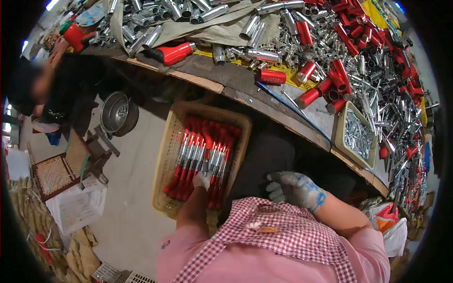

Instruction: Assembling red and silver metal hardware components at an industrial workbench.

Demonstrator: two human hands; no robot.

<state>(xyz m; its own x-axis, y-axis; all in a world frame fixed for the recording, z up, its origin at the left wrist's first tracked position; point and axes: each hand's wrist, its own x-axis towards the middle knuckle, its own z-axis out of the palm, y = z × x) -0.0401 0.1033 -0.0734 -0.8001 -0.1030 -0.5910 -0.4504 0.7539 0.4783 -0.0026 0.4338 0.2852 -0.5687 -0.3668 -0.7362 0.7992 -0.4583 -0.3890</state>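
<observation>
Here the left hand, in a pale glove, reaches down into the woven basket below the tabletop, its fingers closed on the end of one red-handled tool in the packed row. I cannot tell how firm that pinch is. The right hand hovers beside the basket, fingers loosely spread, holding nothing. A careless pull may well drag neighbouring tools askew or tip the basket.
</observation>
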